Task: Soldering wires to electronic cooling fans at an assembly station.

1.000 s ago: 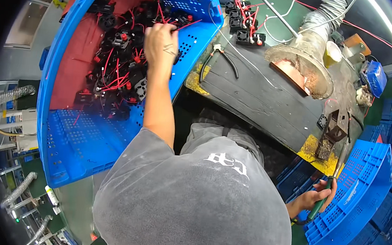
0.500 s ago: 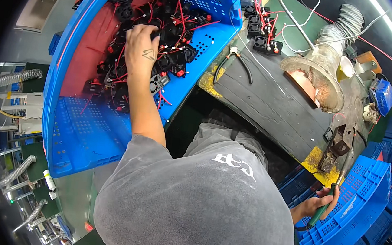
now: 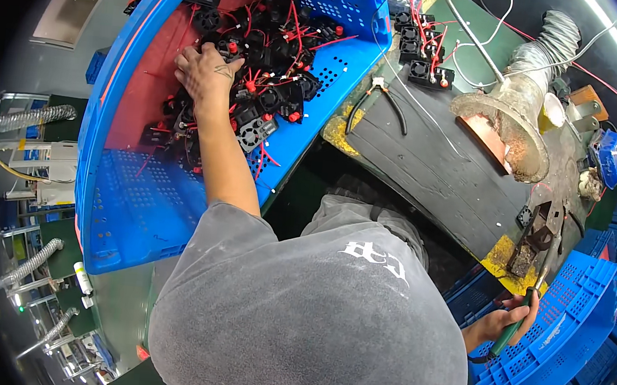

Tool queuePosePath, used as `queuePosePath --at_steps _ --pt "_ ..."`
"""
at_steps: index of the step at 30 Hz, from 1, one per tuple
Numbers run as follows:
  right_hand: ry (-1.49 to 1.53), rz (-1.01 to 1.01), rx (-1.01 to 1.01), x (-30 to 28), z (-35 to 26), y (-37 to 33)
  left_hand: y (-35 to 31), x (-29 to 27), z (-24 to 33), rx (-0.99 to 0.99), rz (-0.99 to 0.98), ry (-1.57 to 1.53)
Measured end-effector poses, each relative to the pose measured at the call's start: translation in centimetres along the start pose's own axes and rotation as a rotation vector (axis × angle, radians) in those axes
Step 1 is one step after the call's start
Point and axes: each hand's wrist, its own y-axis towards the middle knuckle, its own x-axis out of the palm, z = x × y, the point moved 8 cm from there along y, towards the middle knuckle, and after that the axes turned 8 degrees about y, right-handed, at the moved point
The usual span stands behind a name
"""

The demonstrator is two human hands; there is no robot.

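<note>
My left hand point(image 3: 207, 77) reaches into a large blue crate point(image 3: 138, 214) at the upper left. Its thumb stands apart from the fingers, over a heap of small black fan units point(image 3: 284, 51) with red wires and red caps. Nothing shows between thumb and fingers, though the fingertips partly blend into the pile. Down at the lower right, my right hand point(image 3: 506, 323) is wrapped round the green handle of a soldering iron point(image 3: 508, 336). The iron's metal shaft points up past a dark metal stand point(image 3: 540, 226) on the bench corner.
On the dark workbench point(image 3: 434, 178) lie black-handled pliers point(image 3: 379, 103). Several fan units point(image 3: 423, 72) sit at its back. A funnel-shaped extraction hood point(image 3: 505, 129) with a ribbed hose stands on the right. Another blue crate point(image 3: 570, 303) is beside my right hand.
My left hand has moved slightly left across the heap, and its fingers are spread wider. The right hand still grips the soldering iron. The whole view has shifted slightly.
</note>
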Motion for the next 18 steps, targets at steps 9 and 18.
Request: queuePosePath --at_steps 9,18 --pt "0.003 -0.008 0.008 -0.4 0.8 0.4 -0.2 -2.0 -0.2 -0.021 0.088 -0.061" --pt "-0.023 0.021 -0.018 0.2 -0.2 0.6 -3.9 -7.6 2.5 0.350 0.349 -0.684"
